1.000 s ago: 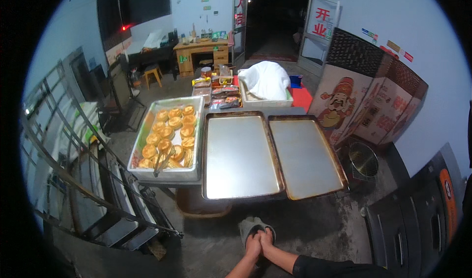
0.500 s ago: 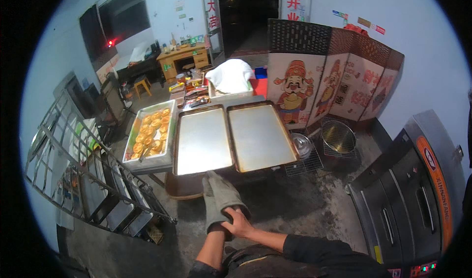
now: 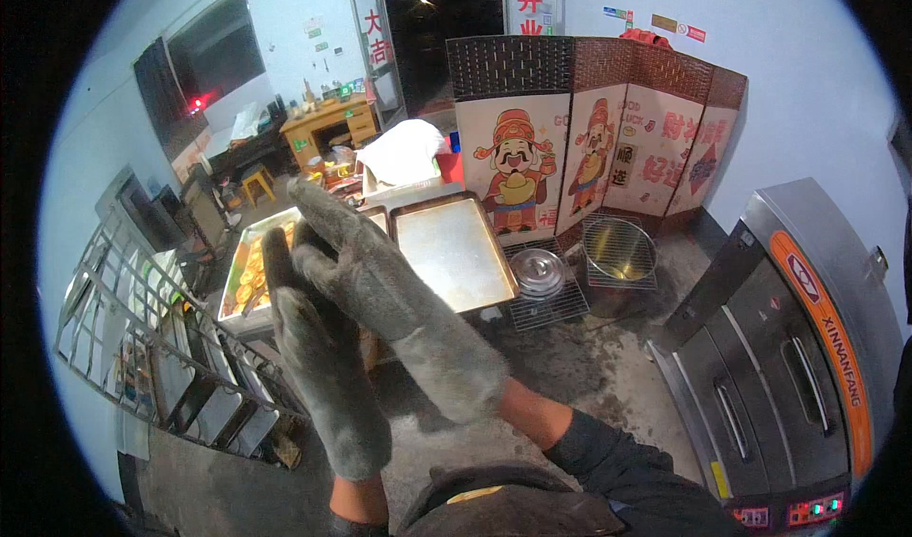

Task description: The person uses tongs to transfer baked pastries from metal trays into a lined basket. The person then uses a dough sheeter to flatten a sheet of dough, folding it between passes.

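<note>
Both hands wear thick grey oven mitts and are raised in front of the camera, holding nothing. Inside the mitts the fingers are hidden, so how far each hand is open cannot be told. The left hand (image 3: 318,366) stands upright in its left mitt (image 3: 309,338), tip pointing up. The right hand (image 3: 399,314) comes in slantwise in its right mitt (image 3: 389,295), crossing over and pressing against the upper part of the left mitt, the two touching near their tips.

Behind the mitts stands a low table with a bare metal baking tray (image 3: 454,252) lying flat. Left of this tray, partly hidden by the mitts, is a second tray filled with golden pastries (image 3: 249,271). Right of the bare tray, on a wire grid on the floor, rests a round steel lid (image 3: 538,273), and beside that a steel bucket (image 3: 617,252). Behind the tray rises a folding screen (image 3: 589,148) painted with cartoon figures. Far right of the tray is a steel deck oven (image 3: 788,347). Left of the pastries stands a metal rack (image 3: 142,338).
</note>
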### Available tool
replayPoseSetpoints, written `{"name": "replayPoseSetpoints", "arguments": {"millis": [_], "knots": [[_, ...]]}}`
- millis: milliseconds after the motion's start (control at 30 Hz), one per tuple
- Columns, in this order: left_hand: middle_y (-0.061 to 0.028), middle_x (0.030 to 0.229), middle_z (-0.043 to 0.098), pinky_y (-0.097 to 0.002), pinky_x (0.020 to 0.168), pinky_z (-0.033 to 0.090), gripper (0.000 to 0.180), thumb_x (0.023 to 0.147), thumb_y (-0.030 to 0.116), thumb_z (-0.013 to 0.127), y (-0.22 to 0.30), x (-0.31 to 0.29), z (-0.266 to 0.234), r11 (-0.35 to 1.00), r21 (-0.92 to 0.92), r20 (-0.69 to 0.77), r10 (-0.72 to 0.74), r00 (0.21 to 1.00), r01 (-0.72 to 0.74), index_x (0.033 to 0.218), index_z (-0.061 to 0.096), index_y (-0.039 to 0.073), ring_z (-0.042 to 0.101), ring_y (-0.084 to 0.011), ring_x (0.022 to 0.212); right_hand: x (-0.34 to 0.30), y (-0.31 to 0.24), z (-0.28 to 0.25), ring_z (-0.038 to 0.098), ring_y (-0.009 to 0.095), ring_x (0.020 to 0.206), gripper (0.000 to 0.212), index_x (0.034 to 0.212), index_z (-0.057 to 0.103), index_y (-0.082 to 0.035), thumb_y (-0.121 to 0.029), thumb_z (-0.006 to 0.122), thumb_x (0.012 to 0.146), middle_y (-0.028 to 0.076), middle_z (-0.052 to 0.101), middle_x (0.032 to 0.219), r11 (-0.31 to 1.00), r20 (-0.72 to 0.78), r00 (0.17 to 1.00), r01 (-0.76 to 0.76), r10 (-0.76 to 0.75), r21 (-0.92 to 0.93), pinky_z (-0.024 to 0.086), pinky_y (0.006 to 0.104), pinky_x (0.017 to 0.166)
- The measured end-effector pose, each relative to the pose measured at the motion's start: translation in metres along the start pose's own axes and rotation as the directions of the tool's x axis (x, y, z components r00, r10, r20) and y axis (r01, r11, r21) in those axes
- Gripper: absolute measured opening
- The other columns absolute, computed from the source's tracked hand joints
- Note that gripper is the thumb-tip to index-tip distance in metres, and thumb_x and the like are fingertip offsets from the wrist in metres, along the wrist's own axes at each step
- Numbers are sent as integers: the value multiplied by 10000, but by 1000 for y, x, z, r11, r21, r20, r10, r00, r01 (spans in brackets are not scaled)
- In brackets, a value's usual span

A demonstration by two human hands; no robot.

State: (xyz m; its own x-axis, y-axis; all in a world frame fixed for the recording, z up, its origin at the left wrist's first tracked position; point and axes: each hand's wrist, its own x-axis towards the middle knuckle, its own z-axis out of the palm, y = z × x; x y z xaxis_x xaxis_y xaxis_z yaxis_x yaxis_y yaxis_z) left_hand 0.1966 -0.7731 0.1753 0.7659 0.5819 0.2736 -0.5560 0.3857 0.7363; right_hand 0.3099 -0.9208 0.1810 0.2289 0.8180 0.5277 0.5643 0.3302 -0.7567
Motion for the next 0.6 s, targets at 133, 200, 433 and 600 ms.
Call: {"name": "replayPoseSetpoints", "arguments": {"millis": [133, 200, 433, 600], "knots": [[-156, 1557, 480, -443, 1173, 413, 640, 1081, 359, 543, 35, 37, 45, 965, -62, 191, 262, 946, -255, 1616, 311, 95, 513, -255, 1385, 29, -68, -17, 433, 375, 1447, 653, 1514, 429, 2, -155, 693, 937, 232, 450, 1554, 973, -33, 999, 20, -13, 230, 356, 436, 1218], [-153, 1561, 477, -446, 1175, 411, 640, 1086, 358, 538, 42, 50, 54, 933, -120, 258, 359, 897, -339, 1622, 302, 101, 512, -252, 1386, 49, -91, -17, 433, 372, 1448, 673, 1519, 416, 7, -124, 708, 927, 233, 445, 1556, 957, -39, 999, 28, -17, 288, 362, 428, 1219], [-149, 1624, 394, -399, 1221, 371, 636, 1095, 225, 508, 84, 95, 27, 943, 81, 165, 308, 937, -324, 1647, 231, 74, 425, -245, 1479, 119, -111, 10, 472, 321, 1425, 807, 1559, 307, 50, -51, 763, 901, 214, 426, 1572, 649, 64, 983, -163, 174, 743, 407, 385, 1204], [-85, 1680, 314, -374, 1243, 306, 797, 1017, 202, 626, 118, 34, 2, 902, 367, 19, 239, 971, -229, 1671, 180, 109, 320, -235, 1534, 184, -77, 61, 420, 277, 1471, 981, 1623, 177, 44, -119, 808, 889, 218, 356, 1622, 990, 90, 993, 61, -73, 129, 382, 366, 1208]]}}
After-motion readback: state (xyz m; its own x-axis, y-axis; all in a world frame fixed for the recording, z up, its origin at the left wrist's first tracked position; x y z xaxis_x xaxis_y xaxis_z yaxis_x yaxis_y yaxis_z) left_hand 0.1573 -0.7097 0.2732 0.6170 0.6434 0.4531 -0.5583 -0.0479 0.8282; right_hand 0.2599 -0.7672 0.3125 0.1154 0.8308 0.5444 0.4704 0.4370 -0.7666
